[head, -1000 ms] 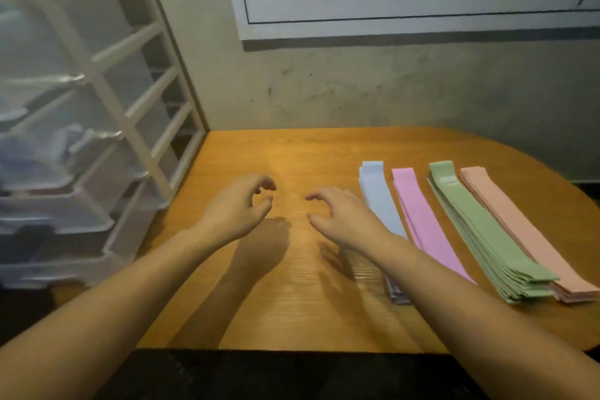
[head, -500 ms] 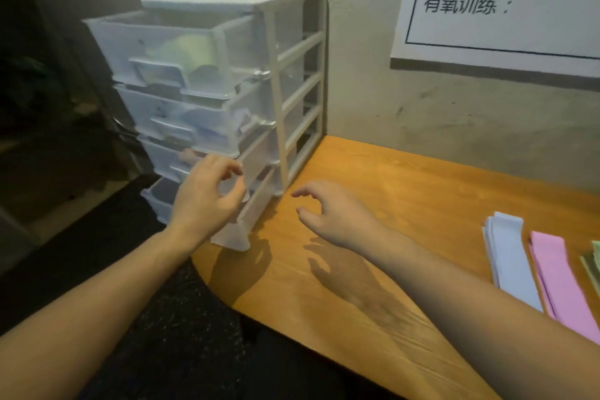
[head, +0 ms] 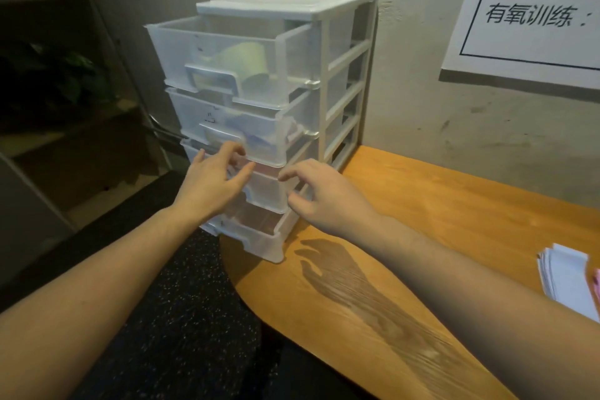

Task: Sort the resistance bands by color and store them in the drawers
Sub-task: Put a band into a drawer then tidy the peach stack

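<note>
Drawers (head: pixel 259 114): translucent white unit, four pulled out, sitting at the table (head: pixel 406 237) corner by the wall; we're seeing pale green bands (head: pixel 240 58) in the top one. Left hand (head: pixel 211 185) and right hand (head: pixel 324 201) hovering at the third drawer, fingers loosely curled, gripping nothing. Blue bands (head: pixel 565 279) lying at the table's right edge. Poster (head: pixel 535 10) hanging on the grey wall.

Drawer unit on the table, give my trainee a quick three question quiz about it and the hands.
1. True or false: the top drawer holds something pale green.
2. How many drawers does the drawer unit have?
3. Which hand is at the third drawer front? A left hand B right hand C neither

Key: 1 true. 2 four. 3 A; whether it already has a grip cannot be told.
</note>
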The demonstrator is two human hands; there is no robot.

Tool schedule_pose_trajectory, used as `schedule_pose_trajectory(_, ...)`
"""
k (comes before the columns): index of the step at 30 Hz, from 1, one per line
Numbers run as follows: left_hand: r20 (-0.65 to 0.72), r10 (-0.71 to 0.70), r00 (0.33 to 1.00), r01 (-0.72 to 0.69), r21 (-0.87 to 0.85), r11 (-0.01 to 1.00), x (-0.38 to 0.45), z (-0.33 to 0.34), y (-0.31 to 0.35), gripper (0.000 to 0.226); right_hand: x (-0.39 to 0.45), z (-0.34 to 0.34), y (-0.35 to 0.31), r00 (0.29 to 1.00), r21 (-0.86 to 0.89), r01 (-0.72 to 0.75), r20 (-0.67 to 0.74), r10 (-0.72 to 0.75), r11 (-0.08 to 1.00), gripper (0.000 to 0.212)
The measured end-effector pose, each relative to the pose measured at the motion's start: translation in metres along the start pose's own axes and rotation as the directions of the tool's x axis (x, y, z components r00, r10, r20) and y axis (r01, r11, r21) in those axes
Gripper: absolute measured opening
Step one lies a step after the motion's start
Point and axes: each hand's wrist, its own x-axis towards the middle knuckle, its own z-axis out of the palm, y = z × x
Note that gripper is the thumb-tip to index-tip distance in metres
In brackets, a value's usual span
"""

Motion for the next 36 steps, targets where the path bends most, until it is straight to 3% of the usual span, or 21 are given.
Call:
schedule_pose_trajectory(4,-0.016,0.055,0.998,-0.055,-0.009,0.998,-0.003,-0.008,-0.001,0.026,0.009,0.001,-0.007,0.999,-0.004,0.022,-0.030,-0.022,1.000,0.033)
schedule_pose_trajectory(15,0.161,-0.125,0.979,0.118,0.056,0.991,-0.003,-0.036,-0.017,0.016,0.019,0.019,-0.024,0.997,0.011,0.056,0.042,-0.057,0.998,0.036)
schedule_pose_trajectory(24,0.496,-0.258,0.829,0.191,0.183,0.964,0.037,-0.022,-0.012,0.046,0.020,0.021,-0.020,0.999,0.030,0.034,0.021,-0.035,0.999,0.032)
schedule_pose_trajectory(30,0.497,-0.298,0.815,0.241,0.177,0.954,0.043,-0.002,-0.006,0.051,0.014,0.013,-0.008,1.000,0.051,0.019,-0.010,-0.019,0.998,0.028)
schedule_pose_trajectory(32,0.457,-0.274,0.846,0.215,0.177,0.960,0.043,0.000,-0.008,0.045,0.012,0.012,-0.003,1.000,0.048,0.021,-0.018,-0.020,0.999,0.028)
schedule_pose_trajectory(36,0.426,-0.173,0.888,0.132,0.125,0.983,0.041,-0.007,-0.010,0.009,0.008,0.011,-0.002,1.000,0.055,0.011,-0.009,-0.010,0.998,0.027)
